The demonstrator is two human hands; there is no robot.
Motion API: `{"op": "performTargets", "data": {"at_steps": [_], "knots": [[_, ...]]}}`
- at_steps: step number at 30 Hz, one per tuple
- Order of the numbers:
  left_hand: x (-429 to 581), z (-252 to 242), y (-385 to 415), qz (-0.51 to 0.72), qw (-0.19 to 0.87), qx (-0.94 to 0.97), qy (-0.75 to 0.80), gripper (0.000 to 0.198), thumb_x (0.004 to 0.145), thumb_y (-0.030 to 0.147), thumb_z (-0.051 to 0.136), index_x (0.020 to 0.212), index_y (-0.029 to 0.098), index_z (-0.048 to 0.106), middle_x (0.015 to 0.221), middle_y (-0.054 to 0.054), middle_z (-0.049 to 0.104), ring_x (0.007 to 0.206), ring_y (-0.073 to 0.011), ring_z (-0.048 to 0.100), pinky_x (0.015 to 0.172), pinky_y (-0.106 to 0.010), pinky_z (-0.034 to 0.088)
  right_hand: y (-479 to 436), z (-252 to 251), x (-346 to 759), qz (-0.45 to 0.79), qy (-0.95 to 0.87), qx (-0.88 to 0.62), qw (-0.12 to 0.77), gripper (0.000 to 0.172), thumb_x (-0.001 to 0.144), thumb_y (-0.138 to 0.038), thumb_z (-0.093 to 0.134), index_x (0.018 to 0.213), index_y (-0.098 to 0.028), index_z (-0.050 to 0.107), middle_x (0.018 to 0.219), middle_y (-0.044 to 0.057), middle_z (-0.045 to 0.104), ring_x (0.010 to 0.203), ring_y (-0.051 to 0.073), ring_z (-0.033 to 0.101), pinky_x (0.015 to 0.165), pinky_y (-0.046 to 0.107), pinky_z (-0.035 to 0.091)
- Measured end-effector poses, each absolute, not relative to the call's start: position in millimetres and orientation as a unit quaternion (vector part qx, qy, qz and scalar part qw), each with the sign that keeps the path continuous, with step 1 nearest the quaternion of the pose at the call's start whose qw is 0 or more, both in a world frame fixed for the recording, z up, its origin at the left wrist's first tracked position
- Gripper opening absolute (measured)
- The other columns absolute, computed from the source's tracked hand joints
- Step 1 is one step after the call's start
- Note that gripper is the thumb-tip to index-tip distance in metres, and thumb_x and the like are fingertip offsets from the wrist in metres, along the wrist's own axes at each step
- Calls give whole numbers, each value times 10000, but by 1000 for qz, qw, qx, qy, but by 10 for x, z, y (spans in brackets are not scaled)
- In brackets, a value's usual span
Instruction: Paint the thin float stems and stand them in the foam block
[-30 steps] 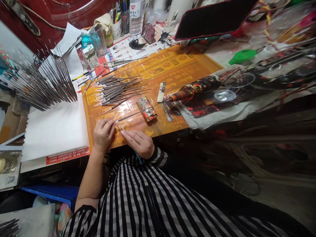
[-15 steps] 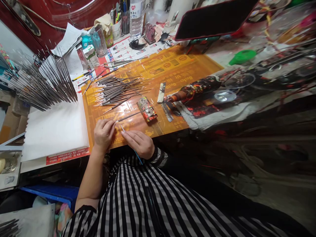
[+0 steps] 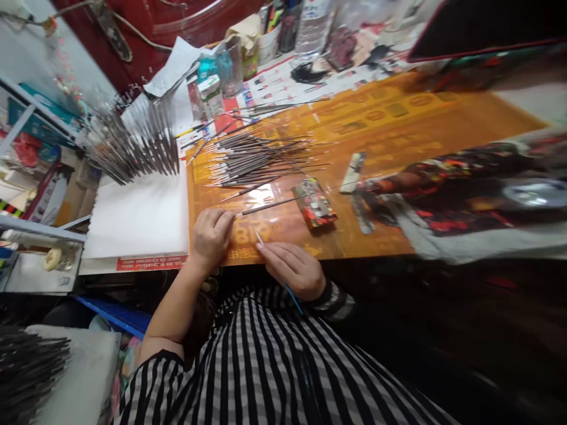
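Head view: the left hand pinched a slender dark rod. The right hand gripped a blue-ended tool.

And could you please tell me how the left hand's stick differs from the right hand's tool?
The stick is mostly dark grey; the tool has a blue back end and pale front. The stick points rightward, toward the block; the tool's front points up and left in the view. Both look slim and are held in fingers.
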State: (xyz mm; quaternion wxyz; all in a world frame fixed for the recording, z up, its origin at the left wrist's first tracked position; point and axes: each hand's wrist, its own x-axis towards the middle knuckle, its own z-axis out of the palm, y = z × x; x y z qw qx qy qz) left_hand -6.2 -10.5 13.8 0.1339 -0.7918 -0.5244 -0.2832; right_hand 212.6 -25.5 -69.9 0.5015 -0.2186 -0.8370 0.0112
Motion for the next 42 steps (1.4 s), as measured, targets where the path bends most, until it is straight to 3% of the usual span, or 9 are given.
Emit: {"op": "performTargets", "data": {"at_steps": [7, 14, 19, 26, 34, 42], "knots": [[-822, 584, -56, -280, 133, -750, -584, 228, 1032, 315, 455, 993, 207, 653, 948, -60, 679, 872, -142, 658, 778, -262, 519, -256, -723, 2133, 5, -834, -198, 515, 592, 928, -85, 619, 1498, -172, 482, 1146, 111, 759, 996, 243, 744, 918, 364, 627], [-1564, 679, 273, -430, -47, -574, -695, 212, 927, 400, 617, 909, 189, 631, 858, -15, 679, 756, -132, 725, 639, -225, 563, -252, -679, 2119, -2, -834, -191, 517, 636, 929, -74, 622, 1529, -169, 436, 1137, 111, 763, 980, 249, 751, 896, 363, 634], [-1716, 649, 591, -489, -109, -490, -713, 119, 845, 289, 666, 851, 176, 629, 809, -12, 686, 769, -154, 729, 621, -239, 562, -254, -690, 2128, 11, -835, -194, 515, 588, 923, -82, 632, 1488, -180, 501, 1149, 104, 761, 1004, 242, 748, 937, 358, 626], [-1873, 554, 887, -379, 0, -526, -761, 84, 788, 235, 671, 801, 175, 728, 831, -30, 738, 803, -159, 675, 796, -268, 510, -246, -682, 2125, -1, -839, -194, 509, 576, 925, -82, 623, 1482, -177, 507, 1144, 100, 762, 1005, 237, 745, 921, 353, 628], [-1921, 475, 946, -328, -2, -533, -780, 122, 791, 241, 658, 805, 169, 755, 808, -42, 746, 778, -191, 667, 751, -288, 491, -238, -670, 2115, -22, -839, -193, 508, 584, 933, -80, 599, 1499, -127, 466, 1110, 129, 763, 1000, 257, 739, 880, 374, 627], [-1875, 703, 596, -270, 17, -574, -773, 92, 833, 219, 685, 809, 190, 769, 922, -73, 765, 931, -223, 688, 941, -345, 495, -239, -647, 2118, -19, -839, -188, 511, 625, 930, -60, 596, 1527, -90, 410, 1099, 138, 760, 992, 257, 732, 867, 379, 625]]}}
